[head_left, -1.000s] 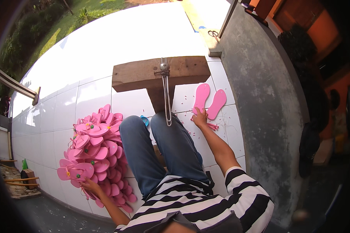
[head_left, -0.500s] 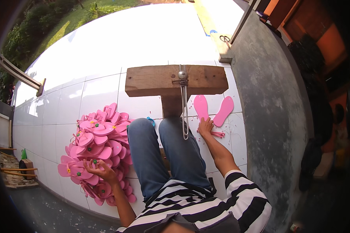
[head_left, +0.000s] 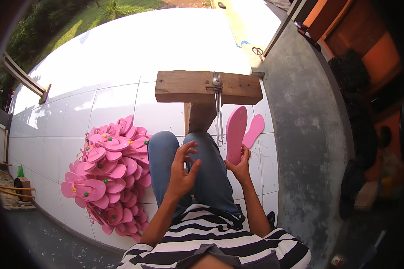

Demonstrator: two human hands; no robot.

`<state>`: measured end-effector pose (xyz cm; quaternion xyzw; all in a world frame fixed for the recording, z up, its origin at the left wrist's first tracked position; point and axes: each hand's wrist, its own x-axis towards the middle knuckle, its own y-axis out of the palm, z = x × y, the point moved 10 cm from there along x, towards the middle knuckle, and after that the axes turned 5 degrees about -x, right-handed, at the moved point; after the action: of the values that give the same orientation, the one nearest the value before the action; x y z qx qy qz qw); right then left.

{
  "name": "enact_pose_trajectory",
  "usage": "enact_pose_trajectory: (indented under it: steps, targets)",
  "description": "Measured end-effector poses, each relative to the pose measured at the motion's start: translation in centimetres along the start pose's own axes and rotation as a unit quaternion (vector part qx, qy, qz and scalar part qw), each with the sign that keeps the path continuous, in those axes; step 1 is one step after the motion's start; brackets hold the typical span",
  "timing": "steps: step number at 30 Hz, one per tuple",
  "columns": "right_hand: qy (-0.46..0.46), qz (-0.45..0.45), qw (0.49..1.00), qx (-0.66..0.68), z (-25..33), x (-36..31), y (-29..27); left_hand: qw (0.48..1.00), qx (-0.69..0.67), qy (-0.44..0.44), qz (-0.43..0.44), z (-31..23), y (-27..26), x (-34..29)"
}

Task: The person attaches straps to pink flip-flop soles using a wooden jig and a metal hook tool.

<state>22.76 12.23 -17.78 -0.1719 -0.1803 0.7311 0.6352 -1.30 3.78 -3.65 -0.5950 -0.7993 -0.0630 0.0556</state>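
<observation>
My right hand [head_left: 241, 167] grips the heel end of a pink flip-flop sole [head_left: 235, 132], raised in front of my right knee. No strap shows on this sole. Just beyond it, a second pink sole [head_left: 256, 127] lies on the tiles. My left hand [head_left: 183, 171] is over my thighs, empty, with its fingers apart and slightly curled. In front of my knees stands a T-shaped wooden stand [head_left: 179, 87]. A long looped metal wire tool [head_left: 219, 116] hangs down from its top beam beside a round metal knob [head_left: 217, 81].
A large heap of pink flip-flops [head_left: 116, 170] with straps and small flower trims lies at my left. A low grey concrete ledge [head_left: 300, 134] runs along the right. Scissors [head_left: 257, 52] rest near its far end. Pink scraps dot the white tiles.
My right hand has lifted one sole off the floor and drawn it nearer. My left hand has moved from beside the heap to over my thighs.
</observation>
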Motion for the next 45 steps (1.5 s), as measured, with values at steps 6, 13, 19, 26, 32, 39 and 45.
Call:
enact_pose_trajectory:
  steps: [6,13,19,26,32,39,45]
  targets:
    - [-0.222,-0.069,0.949,-0.213,11.5,-7.1,-3.3,0.987,0.064,0.137,0.051,-7.6,4.4,1.2]
    - [-0.316,-0.104,0.940,-0.079,21.5,-7.1,-6.3,0.949,0.041,0.273,0.153,-12.1,4.6,0.5]
    - [-0.463,-0.122,0.877,-0.037,28.7,-5.3,-7.0,0.914,-0.021,0.393,0.101,-15.1,2.6,1.9]
    - [-0.470,-0.154,0.868,-0.043,30.6,-4.3,-7.3,0.913,-0.098,0.386,0.090,-14.4,1.8,4.1]
    - [-0.453,-0.155,0.876,-0.053,31.2,-4.1,-7.4,0.911,-0.099,0.397,0.051,-14.1,1.3,4.2]
    - [-0.450,-0.203,0.866,-0.081,31.4,-4.5,-7.5,0.905,-0.182,0.383,0.041,-13.4,1.0,4.9]
    - [-0.418,-0.175,0.889,-0.064,31.7,-4.0,-7.5,0.913,-0.110,0.392,0.037,-15.1,1.0,4.9]
